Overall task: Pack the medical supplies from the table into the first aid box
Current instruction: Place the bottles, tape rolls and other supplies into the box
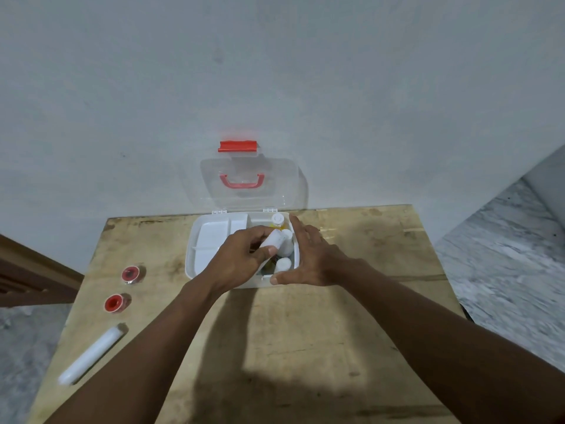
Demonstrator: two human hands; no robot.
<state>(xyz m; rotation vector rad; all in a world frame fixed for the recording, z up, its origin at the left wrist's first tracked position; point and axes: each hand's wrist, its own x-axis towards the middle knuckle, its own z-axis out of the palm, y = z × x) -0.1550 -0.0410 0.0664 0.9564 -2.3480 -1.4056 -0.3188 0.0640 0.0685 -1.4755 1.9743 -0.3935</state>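
I read: left hand [241, 258] gripping white roll [273, 240] above right compartment of first aid box [191, 258] | right hand [308, 258], fingers straight, against its right wall | white tube [91, 353] lying on surface [305, 347]

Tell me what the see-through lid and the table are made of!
The lid looks like clear, shiny plastic: the wall and red handle show through it. The table looks like bare, dull wood, maybe plywood: yellowish grain with dark stains.
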